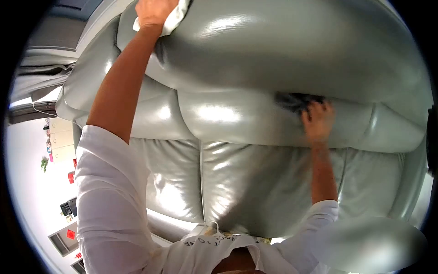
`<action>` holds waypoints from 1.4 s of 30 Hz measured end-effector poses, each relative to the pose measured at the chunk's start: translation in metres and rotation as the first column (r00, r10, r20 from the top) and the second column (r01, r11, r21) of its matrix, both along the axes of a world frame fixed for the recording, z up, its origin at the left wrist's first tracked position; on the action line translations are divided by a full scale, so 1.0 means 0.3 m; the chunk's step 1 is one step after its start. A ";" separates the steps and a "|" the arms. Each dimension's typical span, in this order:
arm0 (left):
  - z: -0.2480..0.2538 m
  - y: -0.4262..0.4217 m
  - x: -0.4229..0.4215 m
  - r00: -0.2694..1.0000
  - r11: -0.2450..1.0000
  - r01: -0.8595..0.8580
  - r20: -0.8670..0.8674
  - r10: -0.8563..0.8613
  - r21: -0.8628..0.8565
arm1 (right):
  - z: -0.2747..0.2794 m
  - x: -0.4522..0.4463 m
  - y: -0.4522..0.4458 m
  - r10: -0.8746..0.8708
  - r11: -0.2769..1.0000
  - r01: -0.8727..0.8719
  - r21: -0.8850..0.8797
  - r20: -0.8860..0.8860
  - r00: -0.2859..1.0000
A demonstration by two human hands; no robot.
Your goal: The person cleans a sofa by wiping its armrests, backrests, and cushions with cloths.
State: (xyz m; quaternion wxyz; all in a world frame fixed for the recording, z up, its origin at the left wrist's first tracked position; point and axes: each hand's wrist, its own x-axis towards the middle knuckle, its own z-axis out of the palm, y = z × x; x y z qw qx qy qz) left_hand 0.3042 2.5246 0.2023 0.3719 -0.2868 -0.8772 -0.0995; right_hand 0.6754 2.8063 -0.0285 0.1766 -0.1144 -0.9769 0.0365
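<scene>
My left hand (154,10) is at the top left, closed on a white cloth (175,17) against the upper cushion of a grey-green leather sofa (255,112). The cloth sticks out on both sides of the hand, and the view's top edge cuts off part of it. Farther right and lower, my right hand (318,119) has its fingers bent over a dark, crumpled cloth (292,101). That cloth lies along the crease where the large upper cushion meets the lower roll. My fingers cover its right end.
Wrinkled leather panels (219,182) of the sofa lie nearer my body. A grey curtain (41,77) hangs at the left. Below it are a pale drawer cabinet (61,139) and a small green plant (44,164). A blurred grey oval (374,244) covers the lower right.
</scene>
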 end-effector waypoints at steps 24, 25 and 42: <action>0.005 0.026 0.030 0.999 1.000 0.013 -0.043 -0.013 -0.006 | 0.211 -0.340 -0.429 -0.477 0.853 0.118 -0.508 -0.667 0.573; 0.009 0.027 0.035 0.999 1.000 0.009 -0.037 -0.010 -0.005 | 0.181 -0.372 -0.566 -0.372 0.890 0.031 -0.455 -0.687 0.624; -0.088 -0.173 -0.274 0.963 0.992 0.023 -0.264 -0.055 -0.124 | -0.095 -0.424 -0.904 0.549 0.811 -0.581 -0.071 -0.255 0.796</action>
